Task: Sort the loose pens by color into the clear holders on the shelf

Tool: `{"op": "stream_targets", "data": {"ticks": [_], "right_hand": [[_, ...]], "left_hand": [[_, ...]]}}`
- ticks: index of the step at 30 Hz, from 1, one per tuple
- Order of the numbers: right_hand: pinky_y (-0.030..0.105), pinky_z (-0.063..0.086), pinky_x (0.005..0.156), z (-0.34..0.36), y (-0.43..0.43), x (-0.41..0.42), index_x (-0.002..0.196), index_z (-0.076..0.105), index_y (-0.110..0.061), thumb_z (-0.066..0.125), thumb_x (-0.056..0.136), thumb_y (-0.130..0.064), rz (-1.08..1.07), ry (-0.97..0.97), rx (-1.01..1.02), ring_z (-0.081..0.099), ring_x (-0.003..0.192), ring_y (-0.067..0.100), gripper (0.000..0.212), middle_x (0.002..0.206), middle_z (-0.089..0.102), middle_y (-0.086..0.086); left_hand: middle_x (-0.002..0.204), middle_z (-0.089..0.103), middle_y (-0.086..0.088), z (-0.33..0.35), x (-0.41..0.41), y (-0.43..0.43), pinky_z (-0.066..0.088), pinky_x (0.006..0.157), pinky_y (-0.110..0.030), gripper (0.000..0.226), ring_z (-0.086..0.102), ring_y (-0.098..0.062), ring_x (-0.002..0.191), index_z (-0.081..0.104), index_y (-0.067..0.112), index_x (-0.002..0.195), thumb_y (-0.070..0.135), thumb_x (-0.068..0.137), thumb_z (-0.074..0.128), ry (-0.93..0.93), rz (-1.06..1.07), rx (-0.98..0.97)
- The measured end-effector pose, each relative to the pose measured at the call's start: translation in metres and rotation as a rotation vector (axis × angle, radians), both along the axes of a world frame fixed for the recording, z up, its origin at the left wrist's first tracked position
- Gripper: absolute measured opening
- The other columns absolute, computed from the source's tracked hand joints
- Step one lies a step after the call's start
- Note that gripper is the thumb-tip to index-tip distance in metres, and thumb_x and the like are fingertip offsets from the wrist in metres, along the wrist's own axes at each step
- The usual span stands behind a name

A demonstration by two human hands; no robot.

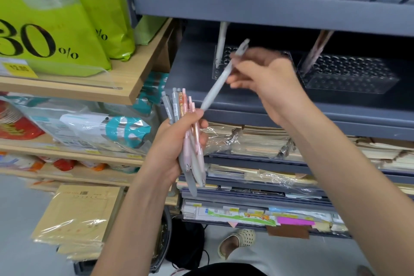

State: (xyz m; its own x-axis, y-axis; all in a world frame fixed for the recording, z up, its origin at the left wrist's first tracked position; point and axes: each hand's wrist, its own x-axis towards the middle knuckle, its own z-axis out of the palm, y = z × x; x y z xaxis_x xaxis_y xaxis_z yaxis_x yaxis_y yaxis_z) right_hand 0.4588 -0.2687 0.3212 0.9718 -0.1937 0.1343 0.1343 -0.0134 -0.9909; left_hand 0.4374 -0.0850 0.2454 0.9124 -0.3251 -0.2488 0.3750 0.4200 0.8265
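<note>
My left hand [173,148] grips a bundle of pens [190,139], grey and pink ones, held upright in front of the shelf. My right hand [266,76] pinches a single pale grey pen [220,80], tilted, its lower end by the bundle. Behind my right hand a clear holder [220,63] with round holes stands on the grey shelf [291,110], with one white pen [221,42] in it. A second clear holder [349,76] to the right carries a pinkish pen [317,49].
Green bags [67,29] sit on a wooden shelf at the left. Stacked notebooks [264,141] in plastic wrap fill the shelves below. A brown envelope pack [78,215] lies low at the left. A sandalled foot [237,242] stands on the floor.
</note>
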Motion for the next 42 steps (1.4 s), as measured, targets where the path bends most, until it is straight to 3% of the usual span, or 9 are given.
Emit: {"op": "stream_targets", "data": {"ticks": [5, 10, 12, 17, 27, 31, 33, 37, 42], "right_hand": [[0.033, 0.058, 0.077, 0.004, -0.014, 0.021, 0.085, 0.067, -0.014, 0.058, 0.091, -0.001, -0.287, -0.283, -0.012, 0.069, 0.071, 0.017, 0.017, 0.077, 0.072, -0.001], [0.040, 0.056, 0.086, 0.000, -0.015, 0.041, 0.083, 0.068, -0.014, 0.052, 0.091, 0.000, -0.423, -0.221, -0.165, 0.069, 0.082, 0.023, 0.022, 0.081, 0.071, 0.002], [0.040, 0.055, 0.088, 0.002, -0.012, 0.048, 0.092, 0.068, -0.008, 0.057, 0.092, -0.011, -0.417, -0.231, -0.289, 0.068, 0.086, 0.025, 0.012, 0.084, 0.071, 0.005], [0.031, 0.049, 0.092, 0.008, 0.007, 0.058, 0.094, 0.072, -0.011, 0.063, 0.090, -0.036, -0.428, -0.218, -0.640, 0.069, 0.089, 0.020, 0.027, 0.091, 0.075, 0.000], [0.033, 0.042, 0.102, 0.008, 0.011, 0.076, 0.099, 0.068, -0.011, 0.062, 0.091, -0.040, -0.394, -0.137, -0.649, 0.063, 0.106, 0.026, 0.031, 0.099, 0.073, 0.003], [0.039, 0.049, 0.092, 0.008, 0.012, 0.076, 0.083, 0.062, -0.019, 0.066, 0.088, -0.029, -0.363, -0.154, -0.634, 0.067, 0.092, 0.029, 0.011, 0.088, 0.072, 0.003], [0.042, 0.051, 0.087, 0.006, 0.013, 0.074, 0.077, 0.054, -0.028, 0.065, 0.088, -0.025, -0.343, -0.145, -0.618, 0.067, 0.086, 0.030, 0.016, 0.080, 0.067, 0.000], [0.041, 0.051, 0.088, 0.003, 0.012, 0.071, 0.087, 0.061, -0.024, 0.064, 0.089, -0.028, -0.336, -0.170, -0.637, 0.067, 0.088, 0.028, 0.005, 0.082, 0.068, -0.003], [0.036, 0.047, 0.094, 0.001, 0.011, 0.069, 0.101, 0.068, -0.016, 0.062, 0.091, -0.035, -0.368, -0.173, -0.736, 0.065, 0.097, 0.027, 0.022, 0.088, 0.071, -0.006]], "left_hand": [[0.071, 0.062, -0.005, -0.003, 0.001, 0.005, 0.045, 0.044, -0.024, 0.005, 0.052, -0.016, 0.047, 0.065, 0.012, 0.090, 0.010, 0.087, 0.069, 0.027, 0.013, -0.006], [0.070, 0.061, -0.005, -0.005, 0.001, 0.010, 0.045, 0.045, -0.023, 0.010, 0.050, -0.017, 0.046, 0.062, 0.010, 0.096, 0.007, 0.087, 0.066, 0.033, 0.016, -0.007], [0.070, 0.061, -0.005, -0.005, 0.002, 0.011, 0.045, 0.045, -0.024, 0.010, 0.050, -0.017, 0.046, 0.062, 0.010, 0.096, 0.007, 0.087, 0.066, 0.024, 0.020, -0.006], [0.070, 0.060, -0.004, -0.007, 0.004, 0.013, 0.045, 0.045, -0.024, 0.016, 0.050, -0.016, 0.047, 0.064, 0.011, 0.092, 0.012, 0.078, 0.070, 0.016, 0.016, -0.005], [0.070, 0.059, -0.005, -0.006, 0.005, 0.016, 0.045, 0.045, -0.025, 0.016, 0.049, -0.016, 0.047, 0.063, 0.011, 0.093, 0.011, 0.078, 0.069, 0.026, -0.001, -0.043], [0.069, 0.059, -0.005, -0.007, 0.005, 0.016, 0.044, 0.045, -0.024, 0.014, 0.048, -0.016, 0.047, 0.063, 0.011, 0.093, 0.008, 0.081, 0.070, 0.023, 0.009, -0.040], [0.070, 0.059, -0.005, -0.007, 0.005, 0.017, 0.044, 0.045, -0.024, 0.018, 0.048, -0.016, 0.047, 0.063, 0.011, 0.093, 0.008, 0.078, 0.072, 0.025, 0.000, -0.046], [0.070, 0.059, -0.005, -0.007, 0.005, 0.019, 0.045, 0.045, -0.025, 0.019, 0.048, -0.016, 0.047, 0.063, 0.012, 0.092, 0.012, 0.075, 0.071, 0.030, -0.010, -0.050], [0.069, 0.059, -0.004, -0.006, 0.006, 0.021, 0.045, 0.044, -0.024, 0.019, 0.048, -0.015, 0.047, 0.063, 0.013, 0.092, 0.013, 0.075, 0.071, 0.032, -0.009, -0.046]]}}
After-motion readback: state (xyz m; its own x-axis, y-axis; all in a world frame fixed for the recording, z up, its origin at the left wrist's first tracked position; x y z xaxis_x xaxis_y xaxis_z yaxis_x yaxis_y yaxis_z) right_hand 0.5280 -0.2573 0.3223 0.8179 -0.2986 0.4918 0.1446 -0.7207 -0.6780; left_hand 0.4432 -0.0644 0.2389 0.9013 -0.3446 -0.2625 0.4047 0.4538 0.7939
